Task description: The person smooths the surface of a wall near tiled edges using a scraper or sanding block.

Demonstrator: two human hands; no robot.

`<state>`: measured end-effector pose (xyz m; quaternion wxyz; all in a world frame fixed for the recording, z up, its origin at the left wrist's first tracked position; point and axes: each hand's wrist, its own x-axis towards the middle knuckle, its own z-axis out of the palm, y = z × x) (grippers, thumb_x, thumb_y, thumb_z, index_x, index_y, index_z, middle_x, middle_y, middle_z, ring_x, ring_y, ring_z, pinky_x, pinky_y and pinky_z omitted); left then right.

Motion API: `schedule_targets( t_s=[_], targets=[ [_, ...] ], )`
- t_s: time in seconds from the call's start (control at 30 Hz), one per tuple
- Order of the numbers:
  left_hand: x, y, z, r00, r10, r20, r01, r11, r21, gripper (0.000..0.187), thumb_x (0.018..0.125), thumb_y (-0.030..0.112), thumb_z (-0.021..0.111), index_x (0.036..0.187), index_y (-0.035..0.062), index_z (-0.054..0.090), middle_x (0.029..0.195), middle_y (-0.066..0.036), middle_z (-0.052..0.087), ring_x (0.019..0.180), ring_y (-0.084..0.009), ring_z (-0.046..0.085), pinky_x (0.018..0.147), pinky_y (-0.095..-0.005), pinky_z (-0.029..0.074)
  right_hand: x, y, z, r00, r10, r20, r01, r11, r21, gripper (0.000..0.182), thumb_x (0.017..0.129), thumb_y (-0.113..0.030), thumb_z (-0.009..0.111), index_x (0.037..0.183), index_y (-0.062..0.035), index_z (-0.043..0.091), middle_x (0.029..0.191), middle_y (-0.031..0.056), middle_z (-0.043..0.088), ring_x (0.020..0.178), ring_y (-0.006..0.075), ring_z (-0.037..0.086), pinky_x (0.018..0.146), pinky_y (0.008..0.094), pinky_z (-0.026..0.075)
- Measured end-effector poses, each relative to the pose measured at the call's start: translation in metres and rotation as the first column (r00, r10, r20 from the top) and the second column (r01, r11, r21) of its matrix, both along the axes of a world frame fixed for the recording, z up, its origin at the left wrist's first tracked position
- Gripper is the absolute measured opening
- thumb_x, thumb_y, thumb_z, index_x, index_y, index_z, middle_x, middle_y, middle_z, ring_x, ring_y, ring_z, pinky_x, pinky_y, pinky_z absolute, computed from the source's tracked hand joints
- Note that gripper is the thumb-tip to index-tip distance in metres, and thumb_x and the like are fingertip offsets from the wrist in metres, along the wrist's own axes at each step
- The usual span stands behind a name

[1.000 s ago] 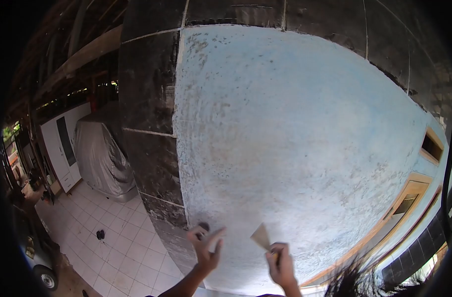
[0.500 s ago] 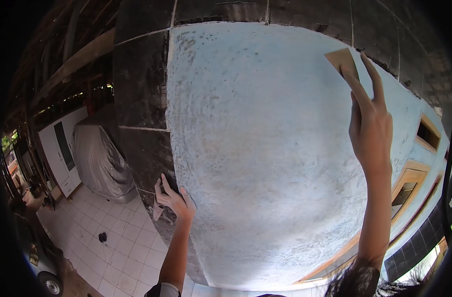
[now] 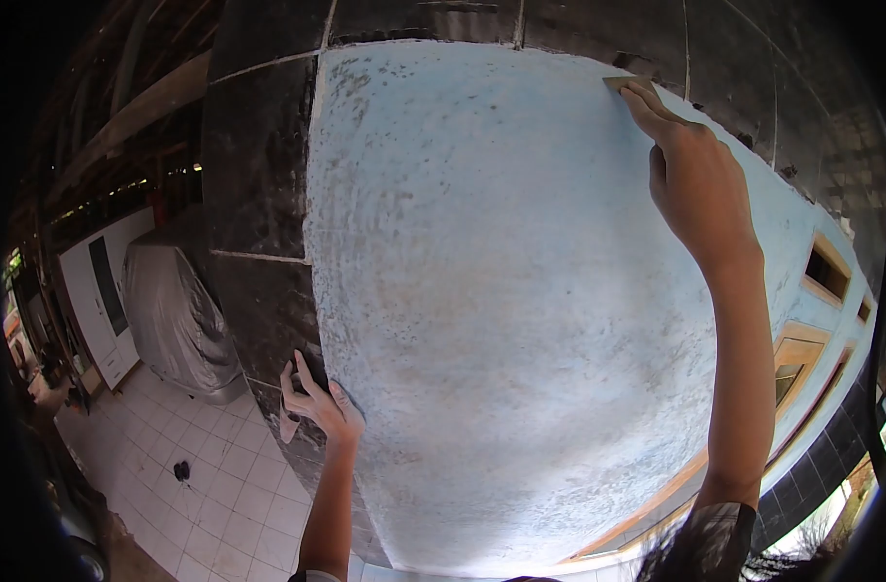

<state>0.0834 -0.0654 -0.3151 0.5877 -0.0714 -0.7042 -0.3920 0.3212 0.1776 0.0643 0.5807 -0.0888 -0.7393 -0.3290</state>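
A pale blue painted wall (image 3: 501, 272) with dark specks fills the middle of the view. My right hand (image 3: 700, 184) reaches up to its upper right edge, fingers pressed together over a tan piece of sandpaper (image 3: 612, 83). The paper lies against the blue surface just under the dark tiles; most of it is hidden beneath my fingers. Lower left, my left hand (image 3: 322, 405) rests with fingers apart at the border between the blue wall and the black tiles (image 3: 258, 175). Something pinkish shows below its fingers; I cannot make out what it is.
Wood-framed openings (image 3: 797, 361) are set in the wall at right. Leftward, a grey covered object (image 3: 176, 315) and a white cabinet (image 3: 98, 296) stand on the white tiled floor (image 3: 210, 504). Small dark objects (image 3: 182, 470) lie there too.
My right hand has moved up and left along the wall's top edge with the sandpaper, its fingers now together on it. My left hand stays on the border. The view has shifted slightly.
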Motion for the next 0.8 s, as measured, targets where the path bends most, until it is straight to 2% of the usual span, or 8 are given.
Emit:
schedule_targets(
  t_s=[0.23, 0.43, 0.5, 0.63, 0.73, 0.8],
  targets=[
    [-0.002, -0.004, 0.000, 1.000, 0.008, 0.017, -0.007, 0.999, -0.036, 0.067, 0.106, 0.047, 0.021, 0.151, -0.0007, 0.032, 0.142, -0.030, 0.032, 0.119, -0.0383, 0.031, 0.103, -0.0533, 0.021, 0.002, -0.017, 0.011, 0.998, -0.055, -0.014, 0.054, 0.998, -0.045, 0.053, 0.082, 0.011, 0.056, 0.126, -0.0159, 0.068, 0.089, 0.0171, 0.072, 0.076, 0.0300, 0.071, 0.075, 0.0409, 0.058],
    [-0.003, -0.005, 0.002, 1.000, 0.018, -0.010, -0.019, 0.998, -0.065, 0.065, 0.106, 0.045, 0.023, 0.151, -0.0021, 0.031, 0.142, -0.031, 0.033, 0.118, -0.0377, 0.031, 0.101, -0.0526, 0.022, 0.001, -0.027, 0.015, 0.998, -0.063, -0.010, 0.062, 0.996, -0.064, 0.048, 0.082, 0.009, 0.056, 0.123, -0.0138, 0.068, 0.091, 0.0167, 0.072, 0.082, 0.0325, 0.071, 0.078, 0.0413, 0.058],
    [-0.002, -0.006, 0.002, 1.000, 0.021, -0.006, -0.022, 0.996, -0.081, 0.065, 0.106, 0.045, 0.023, 0.151, -0.0022, 0.031, 0.142, -0.031, 0.033, 0.118, -0.0377, 0.031, 0.101, -0.0528, 0.022, -0.002, -0.037, 0.011, 0.994, -0.108, -0.014, 0.104, 0.978, -0.180, 0.043, 0.083, 0.007, 0.055, 0.120, -0.0112, 0.069, 0.092, 0.0176, 0.072, 0.084, 0.0341, 0.071, 0.078, 0.0422, 0.058],
    [0.002, -0.005, 0.004, 1.000, 0.006, -0.003, -0.006, 0.998, -0.068, 0.065, 0.106, 0.044, 0.024, 0.150, -0.0026, 0.031, 0.142, -0.031, 0.032, 0.118, -0.0377, 0.031, 0.102, -0.0529, 0.022, -0.015, -0.038, 0.010, 0.992, -0.105, -0.067, 0.087, 0.970, -0.226, 0.039, 0.084, 0.006, 0.054, 0.117, -0.0089, 0.069, 0.093, 0.0187, 0.071, 0.086, 0.0350, 0.071, 0.078, 0.0435, 0.058],
    [-0.005, -0.009, 0.004, 0.999, -0.004, -0.033, 0.001, 0.997, -0.077, 0.065, 0.106, 0.044, 0.024, 0.150, -0.0027, 0.031, 0.142, -0.031, 0.033, 0.118, -0.0375, 0.031, 0.101, -0.0529, 0.022, -0.008, -0.033, 0.021, 0.991, -0.080, -0.106, 0.066, 0.990, -0.123, 0.037, 0.085, 0.004, 0.055, 0.117, -0.0079, 0.069, 0.094, 0.0187, 0.071, 0.087, 0.0354, 0.071, 0.078, 0.0441, 0.057],
    [-0.007, -0.010, 0.001, 0.999, -0.008, -0.043, 0.005, 0.998, -0.069, 0.065, 0.106, 0.044, 0.024, 0.150, -0.0028, 0.031, 0.141, -0.031, 0.033, 0.118, -0.0373, 0.031, 0.101, -0.0530, 0.022, 0.005, -0.040, 0.023, 0.993, -0.113, 0.025, 0.116, 0.969, -0.217, 0.037, 0.085, 0.004, 0.055, 0.118, -0.0085, 0.068, 0.095, 0.0188, 0.071, 0.087, 0.0360, 0.070, 0.078, 0.0438, 0.057]
  ],
)
